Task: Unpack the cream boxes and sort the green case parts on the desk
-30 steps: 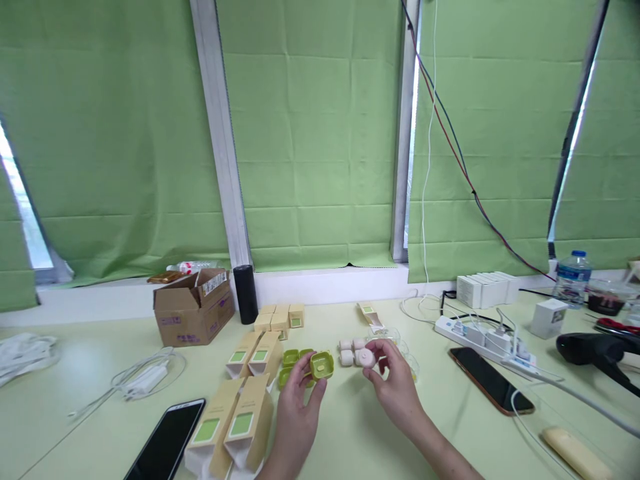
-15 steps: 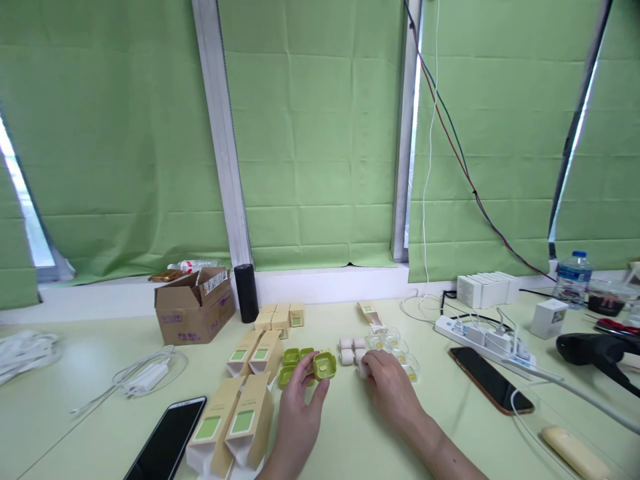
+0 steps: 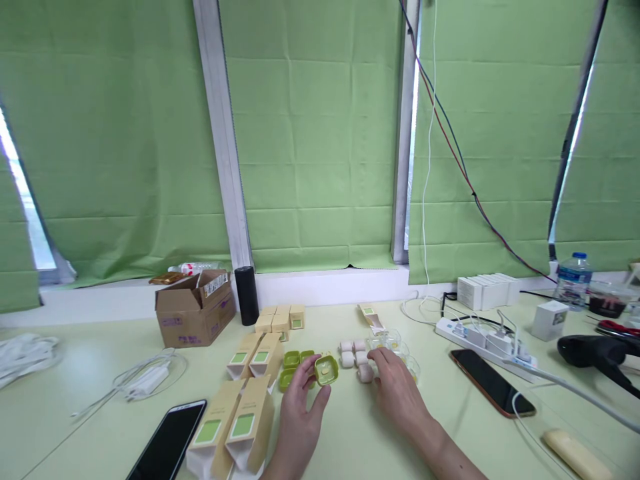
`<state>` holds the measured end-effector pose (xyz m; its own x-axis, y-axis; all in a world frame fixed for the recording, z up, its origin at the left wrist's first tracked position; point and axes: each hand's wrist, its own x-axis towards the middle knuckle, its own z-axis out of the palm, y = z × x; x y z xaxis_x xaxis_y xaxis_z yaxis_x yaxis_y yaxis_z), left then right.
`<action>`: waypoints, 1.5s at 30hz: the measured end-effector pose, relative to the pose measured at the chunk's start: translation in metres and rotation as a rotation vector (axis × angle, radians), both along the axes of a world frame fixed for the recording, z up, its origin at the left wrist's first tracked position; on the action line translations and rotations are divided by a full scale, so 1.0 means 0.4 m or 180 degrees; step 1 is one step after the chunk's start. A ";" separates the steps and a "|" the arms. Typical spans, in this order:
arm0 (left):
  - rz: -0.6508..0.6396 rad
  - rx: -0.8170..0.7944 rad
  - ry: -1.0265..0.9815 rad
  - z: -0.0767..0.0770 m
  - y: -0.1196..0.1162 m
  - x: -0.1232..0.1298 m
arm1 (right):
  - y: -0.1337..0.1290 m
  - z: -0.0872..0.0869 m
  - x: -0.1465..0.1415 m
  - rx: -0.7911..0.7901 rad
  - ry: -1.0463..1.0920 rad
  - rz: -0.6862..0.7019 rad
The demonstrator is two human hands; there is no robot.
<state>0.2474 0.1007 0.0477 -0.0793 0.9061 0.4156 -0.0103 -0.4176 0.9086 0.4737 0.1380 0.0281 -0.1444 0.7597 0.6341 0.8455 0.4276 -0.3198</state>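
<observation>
My left hand (image 3: 301, 419) pinches a small green square open-topped case (image 3: 326, 370), tilted so its hollow inside faces me. Several more green cases (image 3: 291, 360) lie just behind those fingers. At my right hand (image 3: 400, 390), the curled fingers are closed on a small pale pinkish-white roll (image 3: 365, 373); the thumb's grip is partly hidden. Beyond it, several similar rolls (image 3: 347, 359) stand grouped on the table. Clear rounded plastic pieces (image 3: 393, 339) with yellow spots sit behind the right hand, which covers part of them.
Tan cartons with green labels (image 3: 250, 420) stand left of my left hand, near a phone (image 3: 167, 440). Small tan boxes (image 3: 280, 320) and a brown cardboard box (image 3: 195, 317) are farther back. At right lie another phone (image 3: 493, 383) and a power strip (image 3: 485, 340) with cables.
My right hand has shifted slightly right, and the roll at its fingertips shows more fully. The green case in my left hand has tilted a little.
</observation>
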 end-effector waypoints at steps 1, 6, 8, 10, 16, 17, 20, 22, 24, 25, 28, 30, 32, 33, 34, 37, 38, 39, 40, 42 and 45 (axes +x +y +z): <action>-0.0026 0.0015 -0.0023 0.002 -0.001 0.000 | -0.001 0.003 0.001 0.0010 0.0037 -0.0038; -0.0109 0.0076 -0.0105 0.006 -0.005 0.004 | -0.022 0.030 -0.015 0.0294 0.0206 0.0129; -0.0182 0.0078 -0.0085 0.006 -0.006 0.005 | -0.039 0.038 -0.030 0.0478 0.0280 0.0373; -0.0231 0.0062 -0.0041 0.006 -0.009 0.005 | -0.059 0.043 -0.047 0.0599 0.0383 0.0645; -0.0194 0.0111 0.0157 -0.005 -0.014 0.004 | -0.105 0.040 -0.087 0.0830 0.0768 0.1212; -0.0189 0.0113 0.0175 -0.008 -0.015 0.005 | -0.109 0.038 -0.091 0.0863 0.0833 0.1264; -0.0166 0.0108 0.0177 -0.013 -0.018 0.007 | -0.118 0.037 -0.098 0.0833 0.0886 0.1447; -0.0208 0.0095 0.0121 -0.011 -0.019 0.010 | -0.123 0.039 -0.101 0.0806 0.0887 0.1530; -0.0311 0.0057 0.0054 -0.005 -0.020 0.013 | -0.130 0.042 -0.104 0.0784 0.0908 0.1566; -0.0361 0.0020 0.0037 -0.002 -0.020 0.016 | -0.133 0.043 -0.105 0.0777 0.0922 0.1577; -0.0442 -0.0097 0.0011 0.010 -0.023 0.025 | -0.140 0.044 -0.109 0.0707 0.0904 0.1621; -0.0543 -0.0192 -0.0003 0.016 -0.028 0.033 | -0.142 0.044 -0.111 0.0645 0.0873 0.1640; -0.0668 -0.0350 -0.0049 0.021 -0.038 0.044 | -0.141 0.044 -0.113 0.0597 0.0880 0.1644; -0.0691 -0.0463 -0.0082 0.023 -0.044 0.050 | -0.140 0.044 -0.114 0.0588 0.0898 0.1647; -0.0681 -0.0584 -0.0116 0.025 -0.050 0.056 | -0.139 0.044 -0.115 0.0581 0.0922 0.1649; -0.0567 -0.0894 -0.0166 0.028 -0.067 0.069 | -0.139 0.045 -0.118 0.0564 0.0995 0.1654; -0.0532 -0.0950 -0.0159 0.027 -0.070 0.070 | -0.139 0.045 -0.118 0.0571 0.1015 0.1654; -0.0505 -0.0982 -0.0144 0.024 -0.071 0.070 | -0.139 0.044 -0.118 0.0581 0.1036 0.1650; -0.0467 -0.0995 -0.0125 0.020 -0.071 0.069 | -0.139 0.043 -0.119 0.0594 0.1058 0.1641; -0.0359 -0.0989 -0.0032 0.009 -0.068 0.062 | -0.138 0.040 -0.119 0.0578 0.1117 0.1622; -0.0031 -0.0846 0.0304 -0.006 -0.060 0.049 | -0.134 0.033 -0.123 0.0369 0.1371 0.1576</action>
<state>0.2668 0.0769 0.0453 -0.0419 0.9848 0.1685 0.0779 -0.1649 0.9832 0.4245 0.0843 0.0414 -0.1741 0.5923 0.7867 0.3474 0.7845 -0.5137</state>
